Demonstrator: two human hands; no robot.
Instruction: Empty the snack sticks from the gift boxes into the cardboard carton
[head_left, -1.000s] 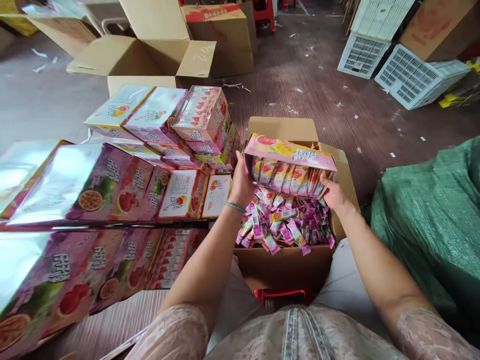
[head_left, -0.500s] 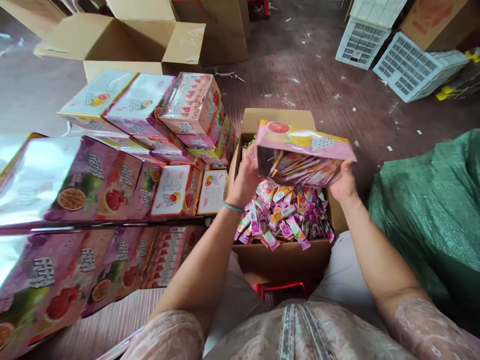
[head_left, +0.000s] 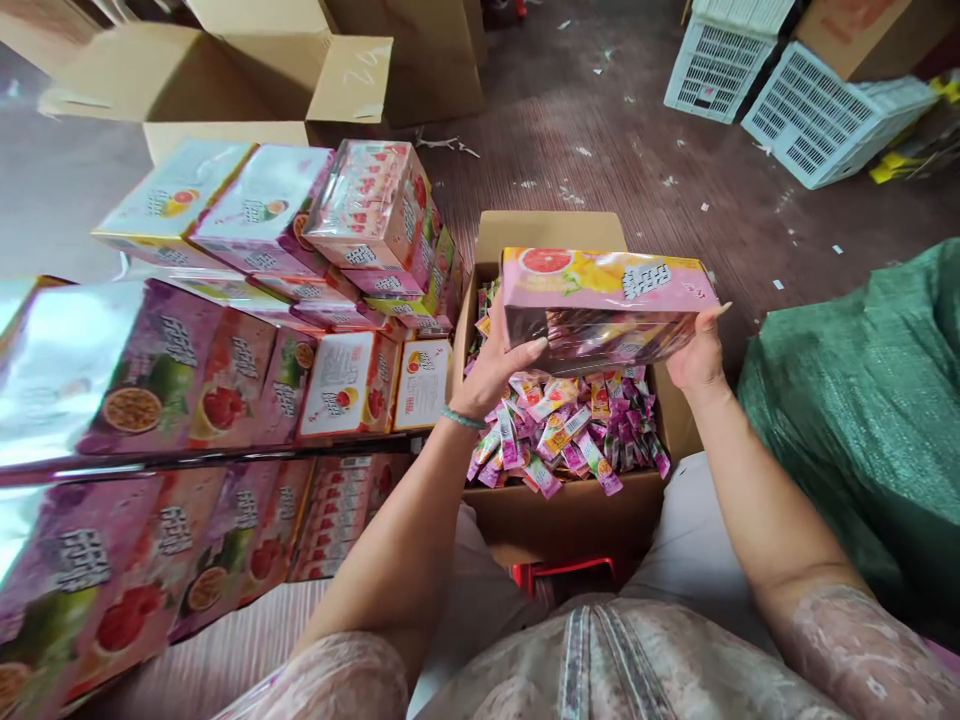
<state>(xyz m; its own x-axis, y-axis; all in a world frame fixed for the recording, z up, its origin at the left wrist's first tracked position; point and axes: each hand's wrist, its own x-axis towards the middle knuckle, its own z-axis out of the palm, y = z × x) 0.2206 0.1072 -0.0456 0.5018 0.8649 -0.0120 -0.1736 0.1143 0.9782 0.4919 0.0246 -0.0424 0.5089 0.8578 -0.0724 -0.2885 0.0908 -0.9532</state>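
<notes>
Between both hands I hold a pink and yellow printed box (head_left: 600, 285) with fruit pictures and a clear window showing packets inside. My left hand (head_left: 499, 365) grips its left end, thumb on the window side. At the right end my right hand (head_left: 697, 350) is closed round the edge, thumb along the side. The box is held above an open cardboard carton (head_left: 562, 520) between my knees. Many small, colourful sachets (head_left: 570, 425), pink, purple and orange, fill that carton. The undersides of the box and most fingertips are hidden.
Stacked fruit-printed boxes (head_left: 217, 370) stand to the left, some white-topped. Behind them is an open empty carton (head_left: 240, 80). A green woven sack (head_left: 862, 400) lies at the right, and white plastic crates (head_left: 825, 115) stand at the far right. Paper scraps litter the floor.
The box has levelled and turned slightly, its printed side now clearer, and the packets inside have settled into view behind the window. My hands stay at its two ends.
</notes>
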